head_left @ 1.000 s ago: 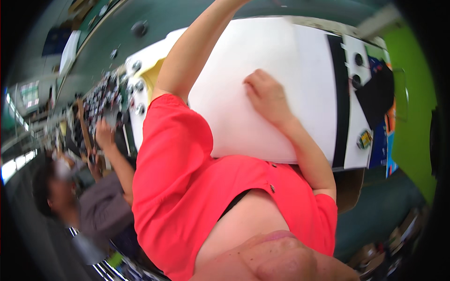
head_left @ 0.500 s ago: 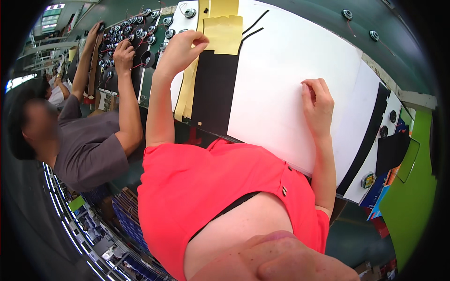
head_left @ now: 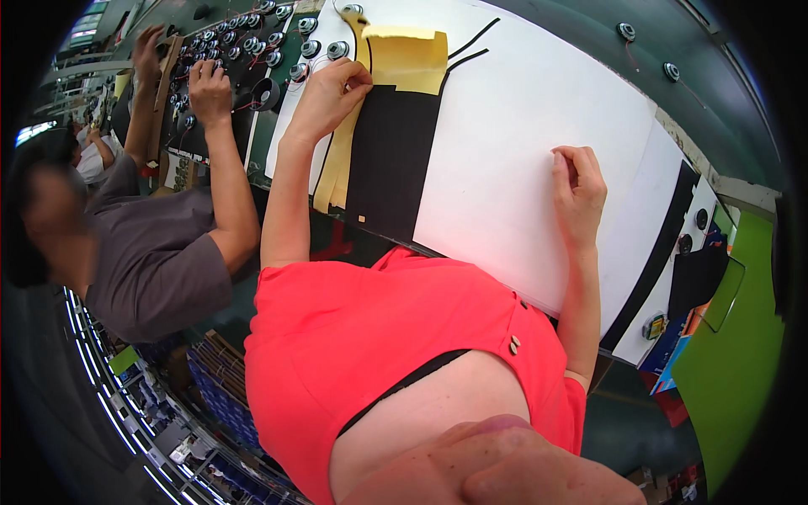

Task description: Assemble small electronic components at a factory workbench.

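Note:
My left hand (head_left: 332, 94) is closed in a pinch at the left edge of a black sheet (head_left: 394, 160), its fingertips on a narrow yellow paper strip (head_left: 360, 52) with a thin dark edge. The strip's far end curls up and to the left. Beside it a piece of yellow paper (head_left: 412, 61) lies across the far end of the black sheet, its far edge folded up. Over the white board (head_left: 497, 151), my right hand (head_left: 581, 192) is curled with thumb and fingers together. Whether anything small is between them is hidden. Two thin black strips (head_left: 473, 40) stick out past the yellow paper.
Several small speakers with wires (head_left: 244, 38) stand on the far left. A co-worker in a grey shirt (head_left: 164, 261) reaches among them. Two more speakers (head_left: 626, 32) lie at the far right. A black band (head_left: 652, 261) and a green panel (head_left: 728, 362) are on the right.
My left hand has come down onto the yellow strip, whose far end now curls left. My right hand has shifted slightly right. The co-worker's hands have moved left.

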A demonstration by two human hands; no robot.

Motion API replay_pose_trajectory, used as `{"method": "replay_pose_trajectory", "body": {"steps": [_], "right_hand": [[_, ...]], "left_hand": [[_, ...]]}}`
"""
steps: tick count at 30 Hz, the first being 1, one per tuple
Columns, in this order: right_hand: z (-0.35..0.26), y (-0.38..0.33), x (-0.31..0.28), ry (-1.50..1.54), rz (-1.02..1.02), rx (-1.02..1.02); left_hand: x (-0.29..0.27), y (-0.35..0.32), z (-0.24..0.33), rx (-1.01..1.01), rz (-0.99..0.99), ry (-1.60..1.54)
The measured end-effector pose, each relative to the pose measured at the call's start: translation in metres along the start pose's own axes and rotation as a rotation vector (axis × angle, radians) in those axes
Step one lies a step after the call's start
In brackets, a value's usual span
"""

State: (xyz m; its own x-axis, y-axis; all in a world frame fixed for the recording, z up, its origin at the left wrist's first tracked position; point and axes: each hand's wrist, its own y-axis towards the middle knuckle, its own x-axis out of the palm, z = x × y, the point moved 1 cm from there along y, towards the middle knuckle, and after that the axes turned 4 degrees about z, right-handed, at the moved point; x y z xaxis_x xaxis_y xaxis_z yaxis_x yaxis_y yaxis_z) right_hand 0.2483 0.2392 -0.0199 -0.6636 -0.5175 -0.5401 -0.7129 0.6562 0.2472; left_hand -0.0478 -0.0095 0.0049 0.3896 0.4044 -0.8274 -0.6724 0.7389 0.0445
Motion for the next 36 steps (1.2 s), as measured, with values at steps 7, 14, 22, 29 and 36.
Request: {"method": "replay_pose_trajectory", "body": {"steps": [7,14,22,29,36], "right_hand": [[0.0,0.0,0.001,-0.002,0.009,-0.002],[0.001,0.001,0.001,-0.005,0.007,-0.009],[0.0,0.0,0.001,-0.002,0.008,-0.005],[-0.001,-0.002,0.001,-0.002,0.014,-0.014],[-0.001,0.003,0.002,0.023,0.015,-0.015]], "left_hand": [[0.001,-0.006,0.005,-0.035,0.05,-0.068],[0.003,-0.002,-0.002,-0.027,0.035,-0.047],[0.006,-0.004,0.002,-0.053,0.054,-0.021],[0.009,-0.008,0.003,-0.044,0.125,0.012],[0.007,-0.006,-0.01,-0.109,0.215,0.035]]}}
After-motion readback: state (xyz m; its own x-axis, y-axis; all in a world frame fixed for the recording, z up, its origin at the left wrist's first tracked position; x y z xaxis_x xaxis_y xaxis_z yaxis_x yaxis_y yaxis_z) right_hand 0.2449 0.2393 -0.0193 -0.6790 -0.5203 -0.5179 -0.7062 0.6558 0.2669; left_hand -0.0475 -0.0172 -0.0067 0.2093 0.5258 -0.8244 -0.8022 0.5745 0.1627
